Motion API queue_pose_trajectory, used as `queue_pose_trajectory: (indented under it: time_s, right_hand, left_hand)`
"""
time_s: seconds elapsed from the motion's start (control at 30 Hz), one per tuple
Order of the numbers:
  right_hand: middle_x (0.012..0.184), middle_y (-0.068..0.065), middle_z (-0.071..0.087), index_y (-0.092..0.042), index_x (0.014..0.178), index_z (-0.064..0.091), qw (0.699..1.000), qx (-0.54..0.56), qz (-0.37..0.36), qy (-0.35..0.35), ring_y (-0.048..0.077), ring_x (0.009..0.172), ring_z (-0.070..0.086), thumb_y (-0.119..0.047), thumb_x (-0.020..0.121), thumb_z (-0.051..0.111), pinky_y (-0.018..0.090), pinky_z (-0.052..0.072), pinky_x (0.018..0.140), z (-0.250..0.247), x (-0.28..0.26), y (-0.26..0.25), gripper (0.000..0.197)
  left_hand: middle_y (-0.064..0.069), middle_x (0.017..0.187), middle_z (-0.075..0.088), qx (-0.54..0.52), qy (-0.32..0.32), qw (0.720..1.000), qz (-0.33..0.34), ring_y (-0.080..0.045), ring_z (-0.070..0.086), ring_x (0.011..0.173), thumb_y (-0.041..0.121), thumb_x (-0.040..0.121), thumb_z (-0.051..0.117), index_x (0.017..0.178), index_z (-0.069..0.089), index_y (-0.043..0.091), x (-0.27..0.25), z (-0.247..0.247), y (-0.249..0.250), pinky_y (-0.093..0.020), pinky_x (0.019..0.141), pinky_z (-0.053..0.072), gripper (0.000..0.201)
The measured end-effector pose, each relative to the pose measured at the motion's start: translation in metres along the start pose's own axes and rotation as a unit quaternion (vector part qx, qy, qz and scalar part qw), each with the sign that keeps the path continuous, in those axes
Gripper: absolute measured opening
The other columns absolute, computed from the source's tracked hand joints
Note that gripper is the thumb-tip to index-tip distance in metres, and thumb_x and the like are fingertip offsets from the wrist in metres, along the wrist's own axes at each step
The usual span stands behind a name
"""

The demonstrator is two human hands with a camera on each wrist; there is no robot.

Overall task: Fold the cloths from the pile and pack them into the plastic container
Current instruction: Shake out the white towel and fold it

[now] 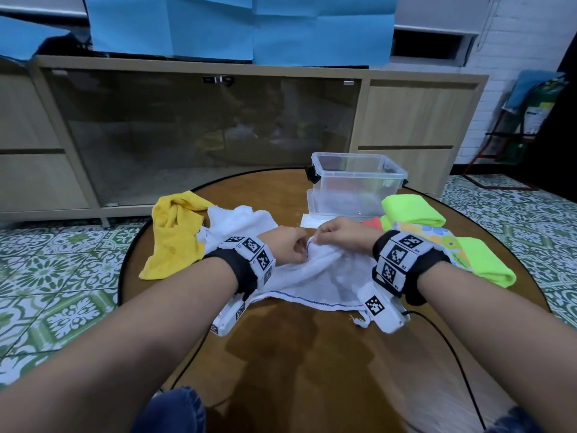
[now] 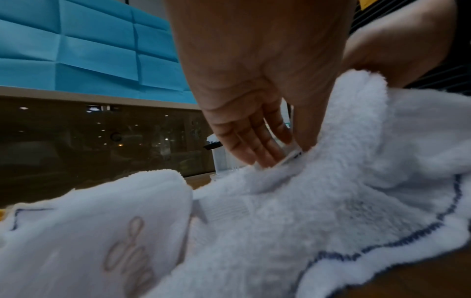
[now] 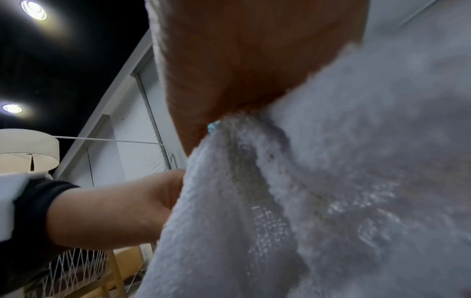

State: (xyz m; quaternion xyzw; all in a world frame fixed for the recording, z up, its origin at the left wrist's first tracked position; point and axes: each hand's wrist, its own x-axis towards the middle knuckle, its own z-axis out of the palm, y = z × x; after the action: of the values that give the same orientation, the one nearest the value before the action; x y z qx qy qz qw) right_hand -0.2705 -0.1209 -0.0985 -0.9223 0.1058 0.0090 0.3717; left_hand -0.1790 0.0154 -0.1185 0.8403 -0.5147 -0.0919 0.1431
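A white terry cloth with blue stitched edges (image 1: 315,276) lies bunched on the round wooden table (image 1: 281,354). My left hand (image 1: 288,248) and right hand (image 1: 337,235) meet above its far edge, each pinching the cloth's hem. In the left wrist view the left fingers (image 2: 254,141) pinch the white cloth (image 2: 280,211) at the hem. The right wrist view is filled by the cloth (image 3: 331,181) hanging from the right hand (image 3: 229,70). The clear plastic container (image 1: 356,182) stands behind the hands and looks empty.
A crumpled yellow cloth (image 1: 175,232) lies at the left beside another white cloth (image 1: 240,220). Folded neon-green cloths (image 1: 412,210) and a patterned cloth (image 1: 437,242) lie at the right, and a red cloth (image 1: 373,222) peeks out there. A wooden cabinet (image 1: 218,135) stands behind.
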Motion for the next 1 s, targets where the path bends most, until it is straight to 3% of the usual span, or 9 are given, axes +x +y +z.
queue_pose_trajectory:
  time_s: [0.13, 0.27, 0.37, 0.47, 0.6, 0.73, 0.83, 0.9, 1.0]
  right_hand:
    - [0.068, -0.009, 0.057, -0.017, 0.073, 0.062, 0.998, 0.013, -0.02, -0.052, -0.001, 0.062, 0.05, -0.021, 0.09, 0.061, 0.013, 0.037, 0.062, -0.002, -0.006, -0.01, 0.017]
    - [0.074, -0.008, 0.054, -0.015, 0.089, 0.062, 0.999, -0.019, -0.043, 0.009, 0.001, 0.068, 0.048, -0.017, 0.089, 0.062, 0.009, 0.035, 0.061, -0.013, -0.012, -0.017, 0.003]
    - [0.088, -0.004, 0.054, -0.009, 0.106, 0.062, 0.995, -0.068, -0.05, 0.052, 0.009, 0.079, 0.049, -0.013, 0.091, 0.057, 0.004, 0.034, 0.057, -0.02, -0.016, -0.014, 0.016]
    - [0.096, 0.002, 0.054, -0.006, 0.112, 0.063, 0.99, -0.128, -0.044, 0.038, 0.013, 0.087, 0.048, -0.013, 0.092, 0.056, 0.011, 0.034, 0.056, -0.02, -0.018, -0.01, 0.022]
    - [0.08, -0.008, 0.056, -0.012, 0.106, 0.063, 0.997, -0.068, -0.034, 0.026, -0.004, 0.061, 0.05, -0.019, 0.087, 0.065, 0.002, 0.034, 0.047, -0.013, -0.018, -0.006, 0.021]
    - [0.051, -0.008, 0.047, -0.012, 0.071, 0.055, 0.998, -0.053, -0.026, 0.03, -0.003, 0.038, 0.044, -0.019, 0.088, 0.064, 0.009, 0.031, 0.042, -0.012, -0.011, -0.01, 0.02]
    - [0.062, 0.001, 0.05, -0.017, 0.063, 0.046, 0.986, -0.162, 0.022, 0.044, 0.012, 0.058, 0.052, -0.018, 0.088, 0.06, 0.026, 0.04, 0.055, -0.02, -0.007, -0.002, 0.03]
    - [0.066, 0.002, 0.045, -0.017, 0.06, 0.04, 0.964, -0.251, 0.067, 0.061, 0.021, 0.073, 0.047, -0.018, 0.088, 0.056, 0.027, 0.033, 0.055, -0.028, -0.012, 0.006, 0.032]
    - [0.074, 0.002, 0.048, -0.012, 0.069, 0.045, 0.954, -0.274, 0.109, 0.061, 0.021, 0.081, 0.046, -0.016, 0.087, 0.056, 0.024, 0.032, 0.055, -0.037, -0.019, 0.017, 0.021]
  left_hand:
    - [-0.006, 0.087, 0.053, 0.036, -0.038, 0.999, 0.004, -0.017, 0.048, 0.079, 0.021, 0.089, 0.056, 0.101, 0.053, 0.008, -0.008, -0.004, 0.012, -0.024, 0.067, 0.036, 0.018]
    - [0.003, 0.074, 0.05, -0.046, -0.007, 0.998, -0.033, -0.011, 0.046, 0.065, 0.016, 0.09, 0.054, 0.103, 0.046, 0.015, -0.015, -0.019, 0.011, -0.017, 0.053, 0.032, 0.015]
    - [0.009, 0.07, 0.048, -0.069, 0.04, 0.995, -0.064, -0.006, 0.044, 0.061, 0.017, 0.092, 0.049, 0.103, 0.05, 0.017, -0.019, -0.028, 0.009, -0.017, 0.051, 0.031, 0.01]
    - [0.011, 0.072, 0.049, -0.047, 0.074, 0.995, -0.05, -0.012, 0.049, 0.073, 0.019, 0.092, 0.049, 0.1, 0.059, 0.014, -0.02, -0.032, 0.007, -0.017, 0.054, 0.034, 0.013]
    - [0.003, 0.084, 0.055, -0.062, 0.096, 0.993, -0.028, -0.016, 0.051, 0.079, 0.021, 0.094, 0.05, 0.094, 0.051, 0.019, -0.015, -0.027, 0.011, -0.022, 0.063, 0.038, 0.003]
    - [0.005, 0.079, 0.052, -0.072, 0.088, 0.993, -0.019, -0.015, 0.049, 0.075, 0.024, 0.094, 0.051, 0.107, 0.05, 0.014, -0.012, -0.024, 0.02, -0.019, 0.058, 0.036, 0.016]
    - [0.005, 0.079, 0.051, -0.033, 0.069, 0.997, -0.025, -0.016, 0.048, 0.079, 0.022, 0.095, 0.051, 0.115, 0.053, 0.013, -0.014, -0.028, 0.017, -0.021, 0.06, 0.036, 0.022]
    - [-0.001, 0.087, 0.056, 0.029, 0.038, 0.998, -0.038, -0.019, 0.051, 0.082, 0.023, 0.096, 0.049, 0.107, 0.06, 0.011, -0.015, -0.03, 0.01, -0.023, 0.065, 0.037, 0.02]
    - [-0.001, 0.078, 0.053, 0.063, 0.002, 0.997, -0.046, -0.017, 0.047, 0.076, 0.026, 0.096, 0.051, 0.086, 0.06, 0.011, -0.016, -0.028, 0.001, -0.019, 0.056, 0.032, 0.02]
